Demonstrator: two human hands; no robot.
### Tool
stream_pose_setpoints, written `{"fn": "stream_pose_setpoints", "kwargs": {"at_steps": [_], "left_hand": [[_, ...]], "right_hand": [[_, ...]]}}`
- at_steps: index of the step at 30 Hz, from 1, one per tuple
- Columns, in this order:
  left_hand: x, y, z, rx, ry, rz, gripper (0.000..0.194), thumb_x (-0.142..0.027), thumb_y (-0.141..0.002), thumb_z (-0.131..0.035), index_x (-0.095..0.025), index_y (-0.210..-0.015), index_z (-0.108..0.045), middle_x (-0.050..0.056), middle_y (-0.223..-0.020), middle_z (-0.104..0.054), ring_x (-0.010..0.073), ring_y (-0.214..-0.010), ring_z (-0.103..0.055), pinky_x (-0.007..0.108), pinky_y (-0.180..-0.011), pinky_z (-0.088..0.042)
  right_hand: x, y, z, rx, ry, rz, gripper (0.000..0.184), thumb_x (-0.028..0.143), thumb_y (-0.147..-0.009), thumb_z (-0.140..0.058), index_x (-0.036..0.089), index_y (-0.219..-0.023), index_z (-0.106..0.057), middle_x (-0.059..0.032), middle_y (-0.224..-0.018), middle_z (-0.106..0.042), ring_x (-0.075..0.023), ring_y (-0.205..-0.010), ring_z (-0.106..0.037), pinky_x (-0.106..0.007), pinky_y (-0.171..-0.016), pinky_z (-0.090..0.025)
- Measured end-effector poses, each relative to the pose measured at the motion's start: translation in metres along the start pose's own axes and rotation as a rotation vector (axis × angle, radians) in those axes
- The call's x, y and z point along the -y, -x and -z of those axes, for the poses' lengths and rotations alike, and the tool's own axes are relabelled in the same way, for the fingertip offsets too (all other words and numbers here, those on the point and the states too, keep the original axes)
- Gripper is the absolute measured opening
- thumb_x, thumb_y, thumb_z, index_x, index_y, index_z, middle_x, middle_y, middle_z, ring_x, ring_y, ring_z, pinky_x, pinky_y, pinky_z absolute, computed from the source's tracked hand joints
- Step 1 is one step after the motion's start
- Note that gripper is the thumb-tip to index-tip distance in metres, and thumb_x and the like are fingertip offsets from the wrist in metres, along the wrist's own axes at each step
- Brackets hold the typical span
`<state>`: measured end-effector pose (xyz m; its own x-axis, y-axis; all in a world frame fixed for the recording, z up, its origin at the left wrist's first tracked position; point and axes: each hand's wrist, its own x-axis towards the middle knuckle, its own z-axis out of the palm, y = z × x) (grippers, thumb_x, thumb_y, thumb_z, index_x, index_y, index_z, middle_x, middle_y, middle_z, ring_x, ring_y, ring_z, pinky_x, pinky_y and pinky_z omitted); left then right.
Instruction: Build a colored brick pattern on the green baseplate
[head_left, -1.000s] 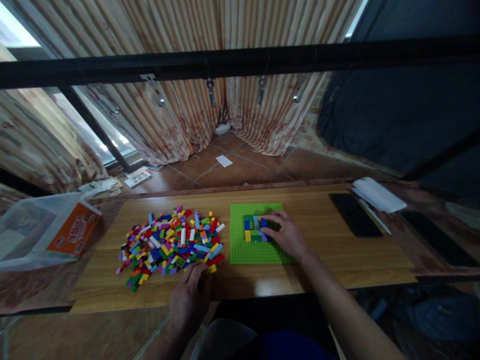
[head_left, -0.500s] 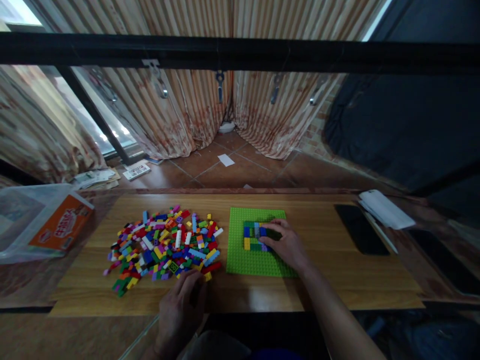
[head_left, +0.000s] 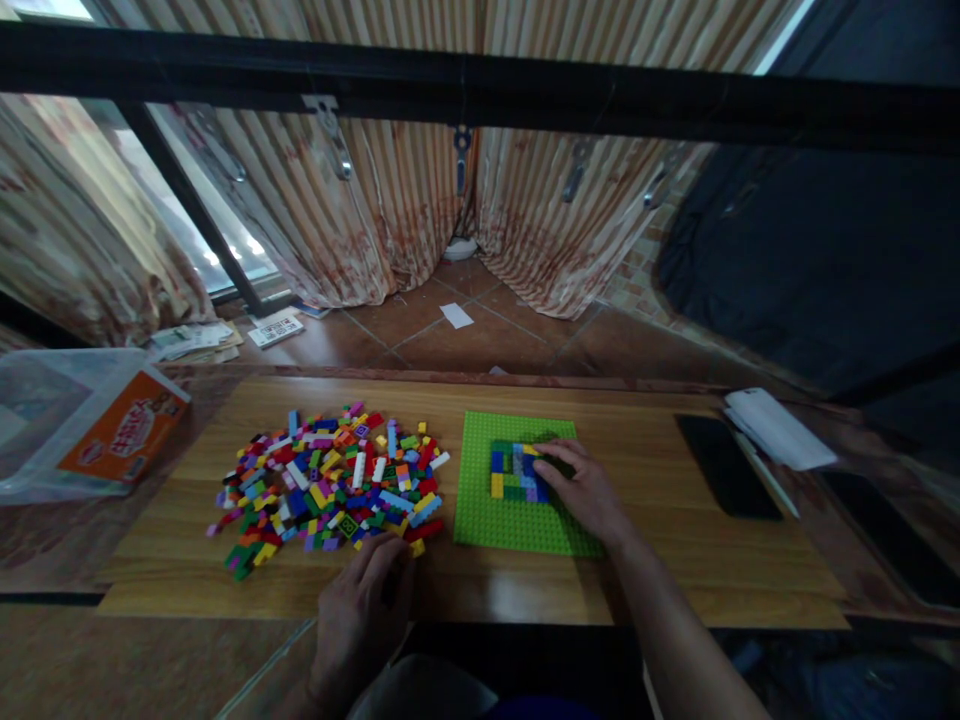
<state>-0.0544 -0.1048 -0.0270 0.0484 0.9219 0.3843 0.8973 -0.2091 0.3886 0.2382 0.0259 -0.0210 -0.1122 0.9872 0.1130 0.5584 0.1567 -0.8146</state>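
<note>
A low hollow arrangement of toy building bricks, in blue, green, yellow and purple, stands on a bright green studded baseplate. My right hand reaches over the baseplate from the right. Its thumb and fingers close on a blue brick at the arrangement's right side, partly covering it. My left hand rests loosely curled at the table's near edge, thumb apart from the fingers, with nothing seen in it. Just beyond its fingertips lies a large pile of loose bricks in many colours.
The wooden table carries a black phone-like slab on the right, beside a white folded item and a pen-like stick. A clear plastic box with an orange label stands at the left. A dark bar crosses above.
My right hand has shifted slightly rightward along the brick arrangement, uncovering more of its middle and right part. My left hand stays put. The whole view has tilted a little.
</note>
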Motion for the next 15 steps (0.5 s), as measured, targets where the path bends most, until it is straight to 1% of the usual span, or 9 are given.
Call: {"fn": "stream_pose_setpoints", "kwargs": {"at_steps": [5, 11, 15], "left_hand": [[-0.0016, -0.0020, 0.0005, -0.017, 0.011, 0.007, 0.017, -0.030, -0.090, -0.047, -0.021, -0.094, -0.062, 0.006, -0.094, -0.070, 0.0149, -0.076, -0.068, 0.021, -0.065, -0.054], [-0.0012, -0.0019, 0.0006, -0.019, 0.038, 0.003, 0.015, -0.029, -0.088, -0.049, -0.022, -0.093, -0.061, 0.005, -0.095, -0.070, 0.0154, -0.078, -0.068, 0.021, -0.063, -0.053], [-0.0003, -0.0006, -0.0003, -0.005, 0.028, -0.005, 0.015, -0.028, -0.090, -0.048, -0.021, -0.096, -0.060, 0.005, -0.095, -0.069, 0.0148, -0.078, -0.068, 0.021, -0.066, -0.054]], "right_hand": [[-0.0011, 0.0008, -0.0029, -0.009, 0.014, -0.009, 0.030, 0.045, -0.078, -0.065, 0.028, -0.103, -0.071, -0.0045, -0.109, -0.058, -0.0212, -0.105, -0.056, -0.043, -0.098, -0.043], [-0.0002, 0.0037, -0.0039, 0.016, 0.065, 0.026, 0.029, 0.041, -0.081, -0.062, 0.033, -0.108, -0.069, -0.0033, -0.110, -0.056, -0.0213, -0.109, -0.053, -0.043, -0.099, -0.042], [0.0010, 0.0049, -0.0032, 0.021, 0.080, 0.048, 0.027, 0.040, -0.082, -0.061, 0.033, -0.108, -0.069, -0.0033, -0.112, -0.054, -0.0212, -0.110, -0.053, -0.043, -0.100, -0.041]]}}
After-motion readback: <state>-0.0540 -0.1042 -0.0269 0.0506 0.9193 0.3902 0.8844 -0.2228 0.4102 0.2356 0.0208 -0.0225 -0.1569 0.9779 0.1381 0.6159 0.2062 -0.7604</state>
